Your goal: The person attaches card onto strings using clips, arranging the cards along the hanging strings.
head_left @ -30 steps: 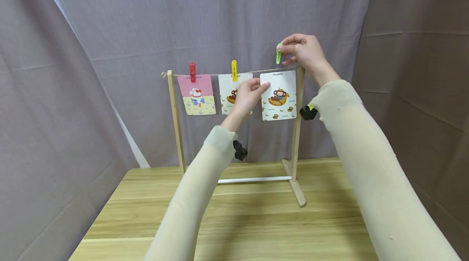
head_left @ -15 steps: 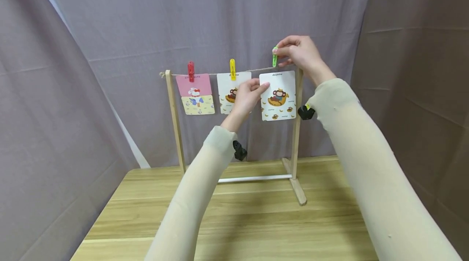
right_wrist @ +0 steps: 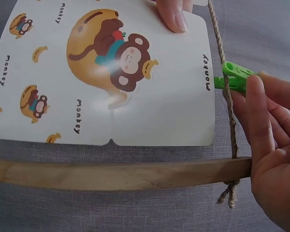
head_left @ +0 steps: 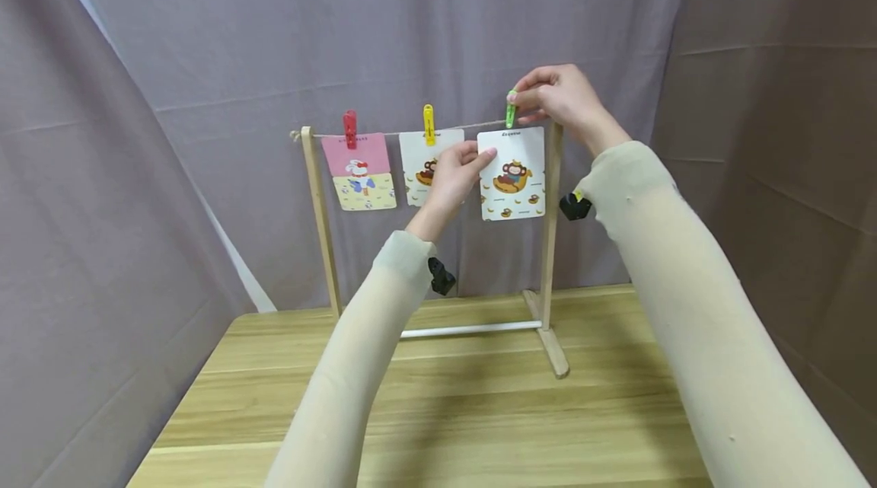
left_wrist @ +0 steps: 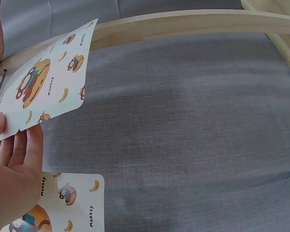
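Note:
My left hand (head_left: 454, 177) pinches a white monkey card (head_left: 512, 187) at its left edge, thumb in front and fingers behind. The card's top edge lies close below the twine (right_wrist: 219, 36). Between thumb and fingers my right hand (head_left: 565, 100) squeezes a green clothespin (head_left: 510, 109). In the right wrist view its jaws stand astride the twine, one tip right at the card's top edge. A second monkey card (head_left: 412, 161), partly behind the left hand, hangs from a yellow clothespin (head_left: 428, 124). Further left a pink and yellow rabbit card (head_left: 363, 182) hangs from a red clothespin (head_left: 350, 129).
The twine runs between two wooden posts, the left post (head_left: 320, 229) and the right post (head_left: 550, 244). A white rod (head_left: 473, 330) joins them low down, above the wooden table (head_left: 479, 427). Grey curtain (head_left: 274, 31) hangs behind and at the sides.
The right hand has brought the green clothespin down and slightly left, from above the twine to the twine over the card. The left hand keeps its pinch. The head view has shifted a little.

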Motion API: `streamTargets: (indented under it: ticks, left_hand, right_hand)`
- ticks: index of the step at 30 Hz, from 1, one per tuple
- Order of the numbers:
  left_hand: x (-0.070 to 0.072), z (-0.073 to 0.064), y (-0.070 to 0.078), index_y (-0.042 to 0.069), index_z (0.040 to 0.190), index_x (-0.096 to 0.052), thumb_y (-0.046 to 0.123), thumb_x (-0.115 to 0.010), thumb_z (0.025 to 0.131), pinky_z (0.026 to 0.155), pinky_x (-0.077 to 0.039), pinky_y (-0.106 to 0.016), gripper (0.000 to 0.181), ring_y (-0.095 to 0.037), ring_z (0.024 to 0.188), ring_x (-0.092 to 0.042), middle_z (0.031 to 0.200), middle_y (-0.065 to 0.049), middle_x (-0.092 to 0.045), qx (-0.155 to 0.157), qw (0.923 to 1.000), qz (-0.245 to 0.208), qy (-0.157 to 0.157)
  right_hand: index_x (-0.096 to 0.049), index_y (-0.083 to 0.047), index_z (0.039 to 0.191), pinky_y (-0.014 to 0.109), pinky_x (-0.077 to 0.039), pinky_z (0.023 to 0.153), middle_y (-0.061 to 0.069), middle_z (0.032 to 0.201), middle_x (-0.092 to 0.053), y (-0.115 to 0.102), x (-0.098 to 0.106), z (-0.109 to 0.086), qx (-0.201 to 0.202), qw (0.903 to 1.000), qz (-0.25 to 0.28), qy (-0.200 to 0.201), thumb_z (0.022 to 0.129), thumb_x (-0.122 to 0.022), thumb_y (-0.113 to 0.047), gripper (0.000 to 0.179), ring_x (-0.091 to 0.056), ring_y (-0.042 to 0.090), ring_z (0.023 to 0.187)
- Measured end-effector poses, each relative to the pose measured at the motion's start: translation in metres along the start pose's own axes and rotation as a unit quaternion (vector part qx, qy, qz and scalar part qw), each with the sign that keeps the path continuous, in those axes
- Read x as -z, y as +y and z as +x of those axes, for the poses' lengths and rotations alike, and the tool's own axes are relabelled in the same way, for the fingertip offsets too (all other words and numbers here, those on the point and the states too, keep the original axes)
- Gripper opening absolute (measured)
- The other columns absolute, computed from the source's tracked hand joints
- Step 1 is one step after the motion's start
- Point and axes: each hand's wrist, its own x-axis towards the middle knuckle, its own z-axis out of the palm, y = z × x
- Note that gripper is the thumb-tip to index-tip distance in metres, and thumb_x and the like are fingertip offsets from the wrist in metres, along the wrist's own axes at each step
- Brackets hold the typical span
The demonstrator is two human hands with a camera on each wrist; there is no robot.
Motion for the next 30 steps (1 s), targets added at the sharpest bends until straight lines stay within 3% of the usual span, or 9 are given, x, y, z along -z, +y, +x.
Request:
streamTargets:
  ticks: [10, 30]
  left_hand:
    - [0.0028, -0.0025, -0.0012, -0.004, 0.111, -0.068, 0.016, -0.068, 0.098, 0.085, -0.056, -0.029, 0.023, -0.016, 0.087, -0.068, 0.103, -0.015, -0.074, -0.002, 1.0, -0.006, -0.002]
    - [-0.0039, -0.0028, 0.0016, -0.005, 0.112, -0.067, 0.014, -0.066, 0.099, 0.083, -0.057, -0.029, 0.023, -0.017, 0.086, -0.068, 0.103, -0.017, -0.074, -0.022, 0.9996, -0.014, -0.008]
  right_hand:
    - [-0.066, -0.003, 0.114, 0.025, -0.058, 0.079, 0.003, 0.101, -0.068, -0.0015, -0.0006, -0.0016, -0.023, 0.9991, -0.017, -0.03, 0.095, -0.071, -0.015, 0.023, -0.069, 0.013, 0.085]
    - [-0.064, 0.002, 0.116, 0.025, -0.058, 0.08, 0.002, 0.096, -0.069, 0.003, 0.0061, -0.0055, -0.021, 0.9981, -0.026, -0.051, 0.096, -0.069, -0.013, 0.025, -0.069, 0.012, 0.084]
